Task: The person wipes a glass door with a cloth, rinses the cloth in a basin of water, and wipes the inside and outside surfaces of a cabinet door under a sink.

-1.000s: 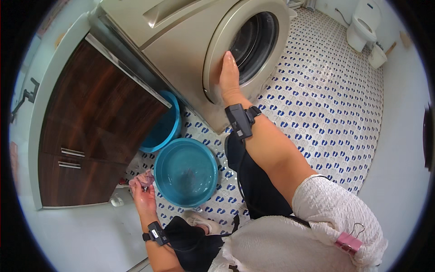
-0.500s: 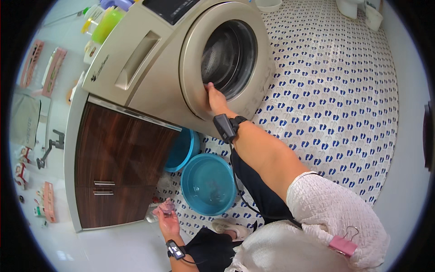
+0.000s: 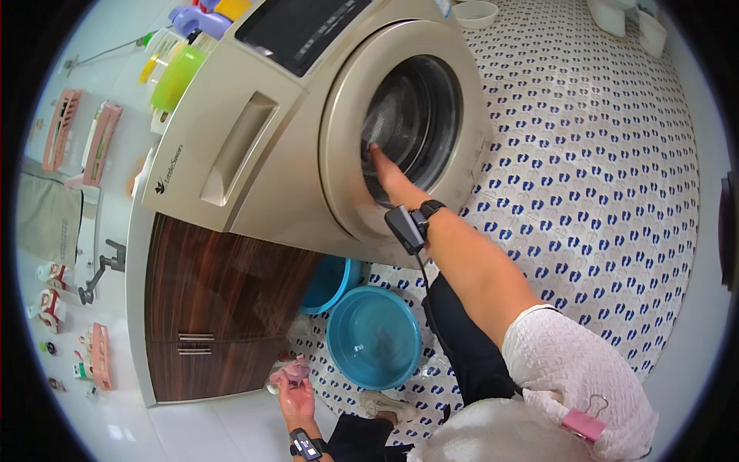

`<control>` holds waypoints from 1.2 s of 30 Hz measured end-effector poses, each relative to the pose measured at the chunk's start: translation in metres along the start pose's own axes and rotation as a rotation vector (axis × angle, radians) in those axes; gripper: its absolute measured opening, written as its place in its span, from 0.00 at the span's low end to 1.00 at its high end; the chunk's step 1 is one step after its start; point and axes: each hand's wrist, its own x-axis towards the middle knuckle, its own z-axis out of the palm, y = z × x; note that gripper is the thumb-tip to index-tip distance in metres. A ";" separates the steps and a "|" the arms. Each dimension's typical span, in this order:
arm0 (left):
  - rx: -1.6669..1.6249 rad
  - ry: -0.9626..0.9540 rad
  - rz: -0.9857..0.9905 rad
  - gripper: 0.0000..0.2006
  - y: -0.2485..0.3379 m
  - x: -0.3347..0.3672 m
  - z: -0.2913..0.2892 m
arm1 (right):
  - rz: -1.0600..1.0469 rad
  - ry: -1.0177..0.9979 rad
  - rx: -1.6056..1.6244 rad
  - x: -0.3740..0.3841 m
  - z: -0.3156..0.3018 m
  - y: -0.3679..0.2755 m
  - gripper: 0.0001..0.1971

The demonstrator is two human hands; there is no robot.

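At the beige front-loading washing machine (image 3: 292, 173), my right hand (image 3: 391, 173) reaches to the lower left of the round door (image 3: 339, 138). One fingertip shows against the dark door glass (image 3: 431, 92); the other fingers are hidden, so their grip cannot be seen. The door looks closed. Low on the left, my left hand (image 3: 297, 402) is palm up, its fingers curled round a crumpled pink cloth (image 3: 295, 369). A blue basin (image 3: 333, 353) stands on the floor to the right of that hand.
A second blue basin (image 3: 352, 283) sits partly under the dark wood cabinet (image 3: 223, 285). Bottles and a green container (image 3: 178, 79) stand beside the machine. Pink racks (image 3: 100, 356) hang on the white wall. A white bowl (image 3: 476, 15) lies on the footprint-patterned floor (image 3: 570, 154).
The whole view has shifted, so the machine and basins appear lower and further right. My right hand has moved from the door's rim onto its glass. The left hand still holds the pink cloth.
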 end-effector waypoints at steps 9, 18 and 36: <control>-0.082 -0.005 -0.014 0.14 -0.014 0.022 -0.011 | 0.235 -0.201 -0.254 -0.010 -0.013 -0.012 0.38; -0.173 -0.153 -0.006 0.14 -0.021 0.020 -0.033 | -0.695 0.426 0.114 -0.091 0.029 -0.073 0.13; 0.108 -0.420 0.003 0.09 -0.013 0.011 0.012 | -0.003 -1.353 -0.928 -0.249 0.184 0.100 0.38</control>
